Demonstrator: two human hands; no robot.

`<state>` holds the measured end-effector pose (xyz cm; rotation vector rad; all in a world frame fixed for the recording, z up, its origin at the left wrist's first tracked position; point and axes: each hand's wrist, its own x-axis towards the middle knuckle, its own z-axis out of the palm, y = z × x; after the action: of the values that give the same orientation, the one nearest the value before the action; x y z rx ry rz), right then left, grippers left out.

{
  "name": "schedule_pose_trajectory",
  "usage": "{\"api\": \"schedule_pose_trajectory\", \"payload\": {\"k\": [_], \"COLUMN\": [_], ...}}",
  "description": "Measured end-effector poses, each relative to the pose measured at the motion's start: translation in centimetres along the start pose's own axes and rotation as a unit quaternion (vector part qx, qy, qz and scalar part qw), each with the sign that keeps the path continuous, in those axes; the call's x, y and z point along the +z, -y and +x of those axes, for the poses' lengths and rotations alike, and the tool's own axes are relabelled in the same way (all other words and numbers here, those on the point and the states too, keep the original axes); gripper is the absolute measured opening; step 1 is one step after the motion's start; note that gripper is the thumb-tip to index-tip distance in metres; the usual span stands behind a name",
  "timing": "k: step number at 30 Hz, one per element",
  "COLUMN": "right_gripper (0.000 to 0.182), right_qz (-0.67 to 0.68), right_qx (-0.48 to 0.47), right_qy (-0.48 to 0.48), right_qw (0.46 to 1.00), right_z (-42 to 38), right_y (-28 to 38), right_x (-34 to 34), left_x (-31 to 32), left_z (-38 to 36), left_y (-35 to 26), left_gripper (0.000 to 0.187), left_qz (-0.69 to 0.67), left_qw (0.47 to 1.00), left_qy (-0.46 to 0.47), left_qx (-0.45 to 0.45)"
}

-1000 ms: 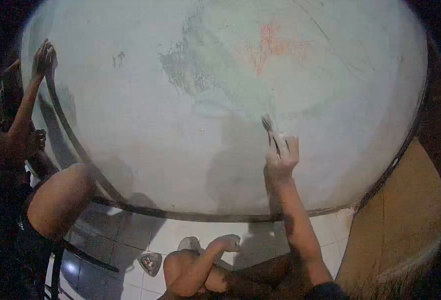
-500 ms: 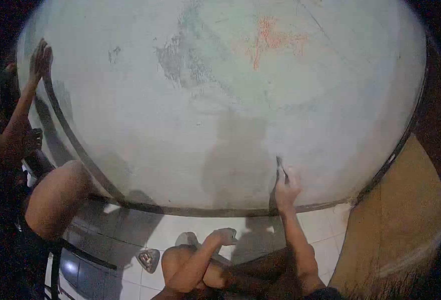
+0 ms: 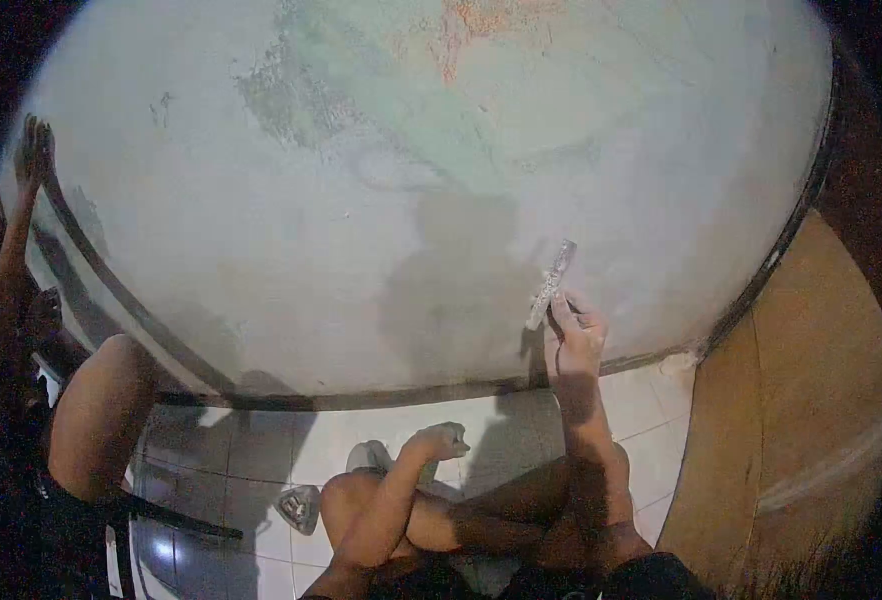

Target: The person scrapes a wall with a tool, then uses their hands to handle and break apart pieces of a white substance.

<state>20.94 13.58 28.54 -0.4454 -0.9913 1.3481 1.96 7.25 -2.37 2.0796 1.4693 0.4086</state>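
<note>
My right hand [image 3: 575, 335] is closed on a flat, narrow bar [image 3: 551, 287] with a speckled, whitish face. The bar slants up to the right in front of the pale wall surface [image 3: 311, 270], and I cannot tell whether it touches it. Low in the middle, my left hand [image 3: 443, 441] hovers over my crossed legs with its fingers curled; what it holds, if anything, is hidden. The wall surface carries a dark rough patch, a greenish area and orange marks near the top.
At the left, a co-worker's hand [image 3: 33, 152] rests against the surface, with a bent knee [image 3: 106, 415] below. A small triangular object [image 3: 299, 508] lies on the tiled floor [image 3: 261, 450]. A brown board [image 3: 811, 370] stands at the right.
My right hand has turned the bar from edge-on to broad face showing and lifted it slightly. The view has shifted, so the wall marks sit further left and higher.
</note>
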Motion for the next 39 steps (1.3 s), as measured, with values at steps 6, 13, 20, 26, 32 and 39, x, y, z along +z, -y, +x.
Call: {"api": "schedule_pose_trajectory", "payload": {"k": [6, 13, 20, 26, 32, 39], "right_gripper": [0.019, 0.025, 0.032, 0.036, 0.032, 0.030], "right_qz": [-0.127, -0.050, 0.111, 0.010, 0.174, -0.013], "right_qx": [-0.074, -0.038, 0.088, 0.056, 0.153, 0.053], "right_qy": [0.056, 0.129, 0.120, 0.144, 0.075, 0.047], "right_qw": [0.988, 0.990, 0.983, 0.988, 0.970, 0.997], "right_z": [-0.2, -0.9, -1.5, -3.0, -4.2, -6.6], "right_y": [-0.2, 1.4, 1.6, 1.7, 1.4, 2.4], "right_x": [-0.2, 0.9, 0.9, 1.3, 1.9, 2.0], "left_x": [0.2, -2.4, 0.2, -0.3, 0.3, -14.4], "left_z": [0.3, -0.1, 1.0, 0.5, -0.4, -4.9], "left_y": [0.4, -2.7, 0.3, -0.6, 0.1, -16.0], "left_gripper": [0.044, 0.042, 0.044, 0.045, 0.041, 0.022], "left_qz": [-0.041, -0.024, -0.041, 0.012, 0.029, -0.213], "left_qw": [0.998, 0.997, 0.996, 0.998, 0.996, 0.961], "left_qy": [0.013, 0.043, 0.055, 0.037, -0.080, -0.177], "left_qx": [-0.035, -0.055, -0.060, -0.057, 0.031, 0.011]}}
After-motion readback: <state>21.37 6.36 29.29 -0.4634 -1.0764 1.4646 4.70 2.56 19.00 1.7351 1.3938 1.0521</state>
